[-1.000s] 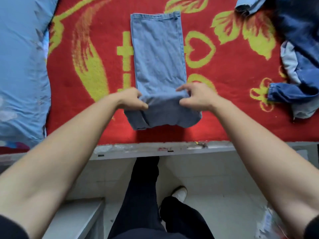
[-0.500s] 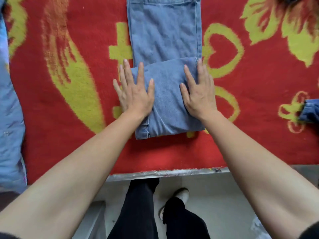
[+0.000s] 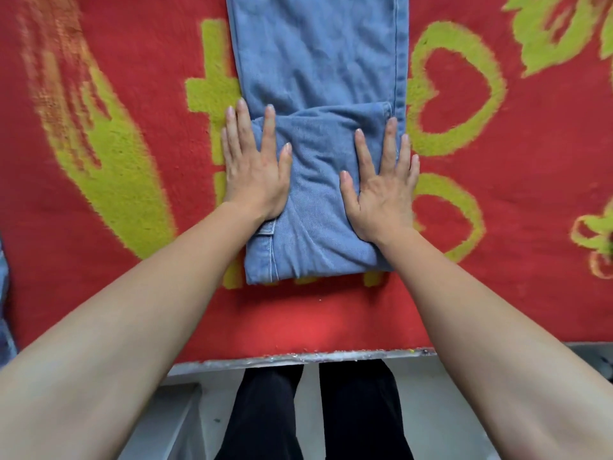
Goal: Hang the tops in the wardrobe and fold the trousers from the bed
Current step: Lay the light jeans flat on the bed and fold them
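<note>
Head view: light blue jeans point(image 3: 318, 61) lying lengthwise on the bed's red-and-yellow blanket point(image 3: 132, 78), near end folded over; left hand point(image 3: 255, 174) and right hand point(image 3: 381, 194) flat, fingers spread, pressing the fold's two sides, forearms extended.

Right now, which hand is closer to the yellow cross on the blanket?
Left. The left hand presses the left edge of the jeans, right beside the yellow cross; the right hand lies flat across the jeans from it.
</note>
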Action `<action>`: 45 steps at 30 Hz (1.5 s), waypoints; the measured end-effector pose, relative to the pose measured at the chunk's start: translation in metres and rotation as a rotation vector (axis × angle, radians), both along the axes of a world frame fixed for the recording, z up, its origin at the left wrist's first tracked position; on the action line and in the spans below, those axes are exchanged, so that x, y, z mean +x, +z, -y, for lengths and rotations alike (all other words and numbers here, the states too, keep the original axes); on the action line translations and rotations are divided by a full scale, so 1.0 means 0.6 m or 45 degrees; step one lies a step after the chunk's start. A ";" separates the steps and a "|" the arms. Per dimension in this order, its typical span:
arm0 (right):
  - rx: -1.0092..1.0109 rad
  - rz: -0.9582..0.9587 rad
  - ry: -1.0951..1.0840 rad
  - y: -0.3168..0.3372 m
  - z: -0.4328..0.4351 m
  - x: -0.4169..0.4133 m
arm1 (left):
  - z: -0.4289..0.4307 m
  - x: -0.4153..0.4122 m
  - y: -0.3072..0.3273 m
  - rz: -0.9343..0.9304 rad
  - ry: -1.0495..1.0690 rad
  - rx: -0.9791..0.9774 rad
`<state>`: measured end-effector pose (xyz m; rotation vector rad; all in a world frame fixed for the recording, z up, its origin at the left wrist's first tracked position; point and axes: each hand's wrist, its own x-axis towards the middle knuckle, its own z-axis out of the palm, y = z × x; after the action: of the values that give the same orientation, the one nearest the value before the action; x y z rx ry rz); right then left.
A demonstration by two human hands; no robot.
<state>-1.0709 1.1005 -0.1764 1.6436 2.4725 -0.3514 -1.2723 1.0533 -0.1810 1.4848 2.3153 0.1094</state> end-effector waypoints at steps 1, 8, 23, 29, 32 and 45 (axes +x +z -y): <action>0.008 -0.012 0.002 0.003 0.002 0.001 | 0.003 0.000 0.006 -0.001 0.015 0.020; 0.199 -0.314 -0.055 0.036 -0.008 0.015 | -0.006 0.010 0.055 -0.110 0.136 0.474; 0.484 -0.301 0.330 0.017 -0.170 -0.001 | -0.050 -0.003 0.050 0.287 0.377 0.574; 0.007 -0.416 -0.171 0.024 -0.220 -0.046 | -0.110 -0.023 0.023 0.264 0.670 0.308; -0.134 -0.680 -0.582 0.044 -0.304 -0.067 | -0.170 -0.069 0.027 0.385 0.900 0.303; -0.536 -0.959 -0.378 0.158 -0.339 -0.051 | -0.232 -0.088 0.165 1.118 0.708 0.569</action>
<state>-1.1015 1.3041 -0.0816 1.9043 2.2957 -1.6663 -1.3252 1.1927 -0.0821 0.6476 1.9053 1.2203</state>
